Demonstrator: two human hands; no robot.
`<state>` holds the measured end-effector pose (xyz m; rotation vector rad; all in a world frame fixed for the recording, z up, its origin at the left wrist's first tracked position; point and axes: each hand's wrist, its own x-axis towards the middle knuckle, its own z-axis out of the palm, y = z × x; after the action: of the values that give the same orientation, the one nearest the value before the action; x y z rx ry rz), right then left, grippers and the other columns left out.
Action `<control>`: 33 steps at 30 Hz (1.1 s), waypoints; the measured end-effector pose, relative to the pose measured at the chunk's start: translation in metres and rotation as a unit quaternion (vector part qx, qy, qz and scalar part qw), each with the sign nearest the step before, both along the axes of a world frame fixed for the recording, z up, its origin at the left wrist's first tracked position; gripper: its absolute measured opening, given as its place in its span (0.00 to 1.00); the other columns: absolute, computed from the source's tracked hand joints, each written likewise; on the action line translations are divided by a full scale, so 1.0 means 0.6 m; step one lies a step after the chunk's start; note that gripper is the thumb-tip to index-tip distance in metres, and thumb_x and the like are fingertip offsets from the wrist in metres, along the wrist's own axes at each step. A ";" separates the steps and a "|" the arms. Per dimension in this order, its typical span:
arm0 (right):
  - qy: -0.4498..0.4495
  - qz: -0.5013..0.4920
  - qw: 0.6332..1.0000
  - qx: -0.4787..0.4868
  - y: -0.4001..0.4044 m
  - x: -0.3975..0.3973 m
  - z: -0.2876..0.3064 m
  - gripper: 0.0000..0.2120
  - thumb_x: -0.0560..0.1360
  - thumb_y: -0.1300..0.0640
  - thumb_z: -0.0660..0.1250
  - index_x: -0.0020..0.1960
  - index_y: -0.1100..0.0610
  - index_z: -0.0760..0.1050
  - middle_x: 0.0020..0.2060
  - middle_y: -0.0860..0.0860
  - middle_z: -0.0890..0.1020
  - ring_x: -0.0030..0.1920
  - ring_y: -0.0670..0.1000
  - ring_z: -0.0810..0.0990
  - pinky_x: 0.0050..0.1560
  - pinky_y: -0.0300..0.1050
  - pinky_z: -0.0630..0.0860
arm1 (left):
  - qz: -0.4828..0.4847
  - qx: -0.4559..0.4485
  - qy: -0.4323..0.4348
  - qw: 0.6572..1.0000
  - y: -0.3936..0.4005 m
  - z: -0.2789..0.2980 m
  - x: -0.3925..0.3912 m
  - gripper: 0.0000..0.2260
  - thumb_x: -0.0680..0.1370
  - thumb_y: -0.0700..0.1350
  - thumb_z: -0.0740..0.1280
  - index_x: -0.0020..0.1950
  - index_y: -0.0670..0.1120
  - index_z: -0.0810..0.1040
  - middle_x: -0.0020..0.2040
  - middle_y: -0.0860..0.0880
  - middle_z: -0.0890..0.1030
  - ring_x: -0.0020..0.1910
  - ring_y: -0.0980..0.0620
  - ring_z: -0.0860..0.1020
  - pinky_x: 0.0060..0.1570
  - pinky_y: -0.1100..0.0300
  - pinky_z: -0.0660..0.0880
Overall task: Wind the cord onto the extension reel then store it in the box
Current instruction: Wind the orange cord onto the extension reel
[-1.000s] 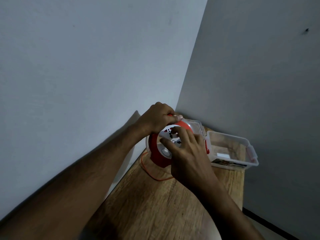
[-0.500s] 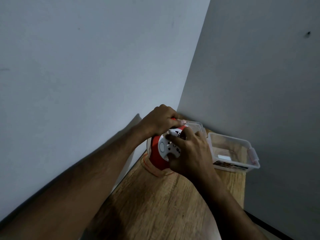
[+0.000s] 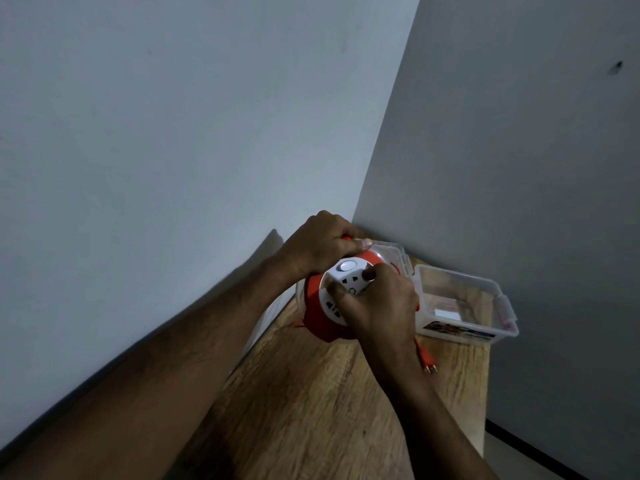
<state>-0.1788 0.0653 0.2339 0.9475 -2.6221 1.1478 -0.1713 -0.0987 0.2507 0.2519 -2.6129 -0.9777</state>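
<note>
A red extension reel [image 3: 317,315] with a white socket face [image 3: 343,282] stands on edge on the wooden table [image 3: 311,410]. My left hand [image 3: 320,242] grips its red handle from above. My right hand [image 3: 377,303] grips the white socket face, fingers curled around it. The red plug [image 3: 426,360] at the cord's end lies on the table just right of my right wrist. The clear plastic box [image 3: 464,336] stands open behind and to the right of the reel.
The box's clear lid [image 3: 394,252] lies behind the reel, near the corner where two grey walls meet. The table's right edge drops to the floor beside the box.
The socket face has turned under my right hand. The loose cord loops left of the reel are gone, and the plug has come into view at the right.
</note>
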 end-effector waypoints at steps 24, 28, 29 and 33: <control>0.251 0.146 0.942 0.165 0.027 -0.033 -0.006 0.33 0.62 0.43 0.80 0.64 0.52 0.80 0.58 0.57 0.82 0.54 0.60 0.82 0.54 0.56 0.78 | 0.000 0.011 0.033 0.999 -0.009 -0.010 -0.004 0.19 0.80 0.57 0.65 0.34 0.49 0.80 0.30 0.53 0.80 0.32 0.54 0.78 0.36 0.53 0.76; 0.202 0.061 0.969 0.132 0.013 -0.013 -0.007 0.31 0.63 0.42 0.80 0.62 0.55 0.81 0.50 0.56 0.86 0.46 0.58 0.86 0.47 0.54 0.82 | 0.005 0.021 0.034 0.999 -0.010 -0.007 -0.005 0.19 0.79 0.59 0.64 0.37 0.49 0.83 0.34 0.49 0.83 0.34 0.52 0.81 0.39 0.54 0.78; 0.177 0.042 0.977 0.116 0.008 -0.007 -0.005 0.31 0.64 0.43 0.79 0.61 0.57 0.81 0.49 0.56 0.87 0.45 0.57 0.86 0.46 0.53 0.82 | 0.005 0.015 0.033 0.999 -0.010 -0.006 -0.007 0.19 0.78 0.60 0.64 0.35 0.49 0.82 0.33 0.49 0.83 0.34 0.52 0.80 0.39 0.53 0.78; 0.047 -0.015 0.997 0.064 -0.004 0.007 0.001 0.31 0.69 0.39 0.75 0.64 0.57 0.76 0.56 0.54 0.84 0.53 0.54 0.83 0.54 0.51 0.82 | 0.016 0.025 0.038 0.999 -0.006 -0.009 -0.008 0.18 0.77 0.60 0.64 0.33 0.52 0.81 0.31 0.53 0.82 0.32 0.54 0.80 0.37 0.54 0.77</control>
<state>-0.1745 0.0628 0.2347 0.9557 -2.6517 0.9144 -0.1758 -0.1025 0.2455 0.2625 -2.5099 -1.0235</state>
